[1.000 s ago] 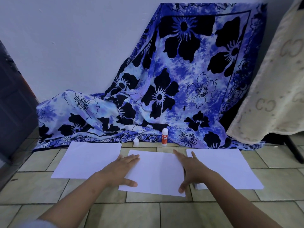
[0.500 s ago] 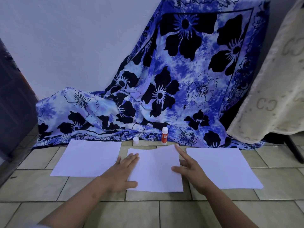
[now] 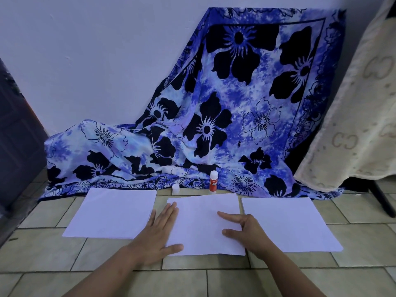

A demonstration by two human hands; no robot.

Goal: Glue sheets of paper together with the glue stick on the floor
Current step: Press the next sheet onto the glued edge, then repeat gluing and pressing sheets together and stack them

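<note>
While both my hands rest on the middle paper sheet (image 3: 203, 230), the glue stick (image 3: 213, 182) stands upright just past its far edge, ahead of my fingers. From the left: a lone left sheet (image 3: 111, 213), then my left hand (image 3: 158, 234), fingers straight and pressed together, flat on the middle sheet's left edge. Beyond it sits a small white cap (image 3: 175, 189), apart from the stick. My right hand (image 3: 246, 230), forefinger and thumb spread, touches the sheet's right side and looks nearer the stick. A right sheet (image 3: 289, 224) lies beside. Everything sits on a beige tiled floor (image 3: 192, 279); a blue flowered cloth (image 3: 235, 103) drapes the white wall (image 3: 96, 61), a cream blanket (image 3: 353, 125) far right.
</note>
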